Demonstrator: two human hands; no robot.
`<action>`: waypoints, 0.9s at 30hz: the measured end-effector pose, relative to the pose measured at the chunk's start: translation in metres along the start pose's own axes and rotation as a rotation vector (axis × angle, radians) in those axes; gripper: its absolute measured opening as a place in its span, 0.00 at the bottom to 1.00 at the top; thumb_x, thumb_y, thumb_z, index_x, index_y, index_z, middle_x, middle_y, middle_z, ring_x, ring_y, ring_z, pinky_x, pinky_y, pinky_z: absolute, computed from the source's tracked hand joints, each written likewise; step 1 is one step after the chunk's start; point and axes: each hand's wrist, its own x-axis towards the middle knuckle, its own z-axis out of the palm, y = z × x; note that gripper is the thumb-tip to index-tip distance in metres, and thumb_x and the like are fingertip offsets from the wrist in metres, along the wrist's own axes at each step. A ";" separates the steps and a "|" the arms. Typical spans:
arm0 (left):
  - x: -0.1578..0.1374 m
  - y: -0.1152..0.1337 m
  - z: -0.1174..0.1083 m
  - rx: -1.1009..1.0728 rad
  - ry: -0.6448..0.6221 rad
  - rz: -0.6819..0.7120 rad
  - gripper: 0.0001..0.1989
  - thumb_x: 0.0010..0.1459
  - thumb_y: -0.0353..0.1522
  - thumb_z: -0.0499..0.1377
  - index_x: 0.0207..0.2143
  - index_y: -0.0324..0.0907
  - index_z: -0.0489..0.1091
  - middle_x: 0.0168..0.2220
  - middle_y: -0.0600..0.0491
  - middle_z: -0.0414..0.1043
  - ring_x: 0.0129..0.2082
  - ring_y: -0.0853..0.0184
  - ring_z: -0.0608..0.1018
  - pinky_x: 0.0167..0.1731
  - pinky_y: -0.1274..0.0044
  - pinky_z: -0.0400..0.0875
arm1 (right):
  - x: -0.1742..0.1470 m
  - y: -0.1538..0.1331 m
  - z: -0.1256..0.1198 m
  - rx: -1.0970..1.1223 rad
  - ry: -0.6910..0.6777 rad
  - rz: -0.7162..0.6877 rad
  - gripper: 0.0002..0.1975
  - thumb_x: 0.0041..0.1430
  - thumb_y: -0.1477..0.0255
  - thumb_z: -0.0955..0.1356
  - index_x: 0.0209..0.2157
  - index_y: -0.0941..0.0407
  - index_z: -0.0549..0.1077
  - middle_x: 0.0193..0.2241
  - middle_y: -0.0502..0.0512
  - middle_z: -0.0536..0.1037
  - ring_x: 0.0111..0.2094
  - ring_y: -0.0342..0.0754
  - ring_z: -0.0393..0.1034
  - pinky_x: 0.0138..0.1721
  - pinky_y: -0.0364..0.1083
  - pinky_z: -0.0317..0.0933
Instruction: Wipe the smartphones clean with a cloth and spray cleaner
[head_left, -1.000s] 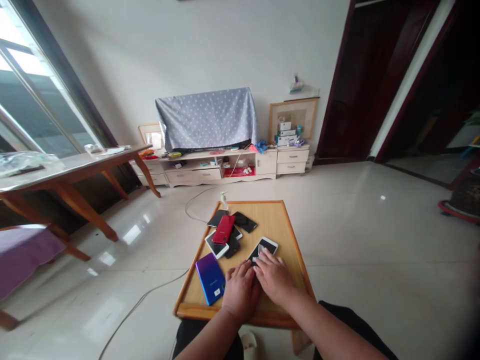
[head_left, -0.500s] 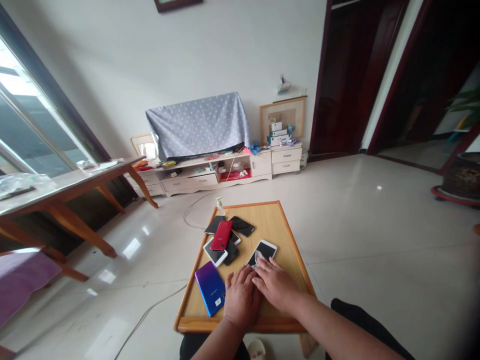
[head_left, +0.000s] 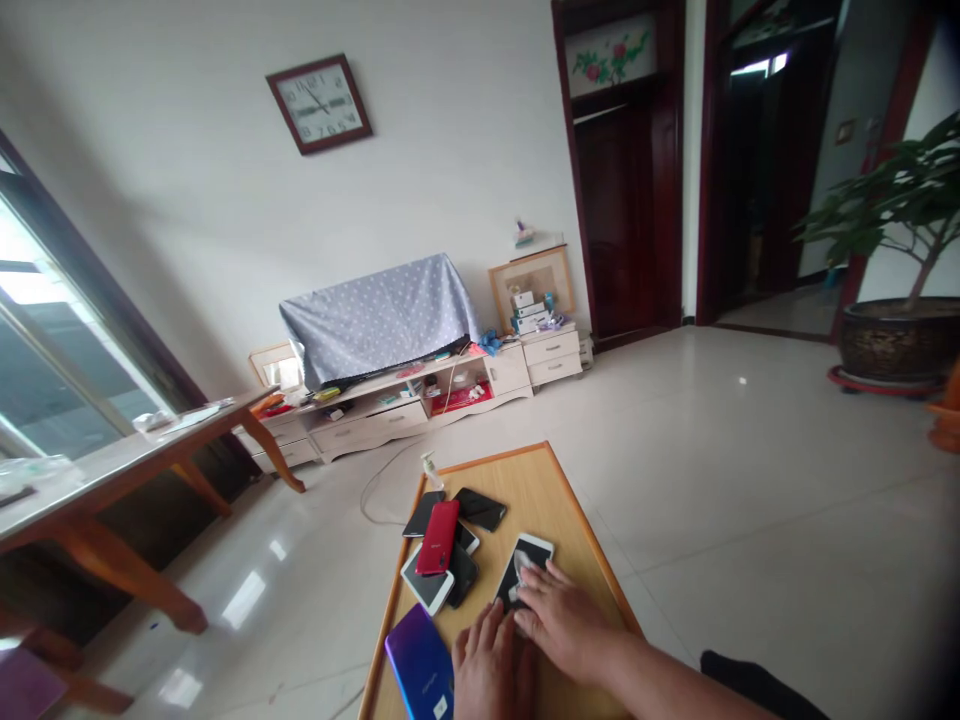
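Note:
A white smartphone [head_left: 510, 598] with a dark screen lies on the small wooden table [head_left: 577, 610]. My left hand [head_left: 491, 665] grips its near end, fingers close together; the thumb is hidden. My right hand [head_left: 562, 615] presses a small whitish wipe [head_left: 523, 563] onto the screen with its fingertips. Left of the hands lies a purple-blue phone [head_left: 416, 655], back up. Beyond it a red phone [head_left: 439, 537] rests on a pile with a white-edged phone [head_left: 426, 585] and dark ones. A black phone [head_left: 482, 508] lies beside the pile.
A pump bottle [head_left: 431, 470] stands at the table's far left corner. Across the tiled floor is a white TV cabinet [head_left: 367, 430] under a dotted cloth [head_left: 382, 320]. A long table [head_left: 165, 440] stands at left, a potted plant [head_left: 900, 340] at right.
The view has tilted up, so the table sits lower and the wall clock shows. My right hand and the wipe remain on the phone's screen, my left hand at its near end.

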 end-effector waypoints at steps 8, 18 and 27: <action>0.003 0.014 -0.031 -0.014 -0.123 -0.018 0.18 0.63 0.40 0.57 0.55 0.53 0.72 0.60 0.50 0.71 0.61 0.55 0.70 0.56 0.60 0.64 | 0.004 0.007 0.007 -0.039 0.003 0.044 0.26 0.71 0.58 0.57 0.60 0.57 0.70 0.65 0.65 0.63 0.67 0.57 0.54 0.67 0.59 0.48; -0.001 0.005 -0.024 0.021 -0.128 0.013 0.18 0.66 0.39 0.53 0.57 0.50 0.69 0.61 0.49 0.69 0.62 0.56 0.68 0.57 0.59 0.61 | 0.018 0.023 0.004 -0.083 -0.026 0.085 0.24 0.72 0.59 0.56 0.58 0.53 0.72 0.64 0.60 0.66 0.66 0.52 0.56 0.68 0.56 0.46; 0.007 0.009 -0.033 0.030 -0.167 0.032 0.15 0.65 0.37 0.55 0.52 0.51 0.72 0.58 0.49 0.72 0.61 0.55 0.70 0.55 0.59 0.62 | 0.018 0.020 0.005 -0.081 -0.029 0.082 0.24 0.72 0.58 0.55 0.57 0.54 0.72 0.64 0.61 0.66 0.66 0.52 0.57 0.67 0.56 0.48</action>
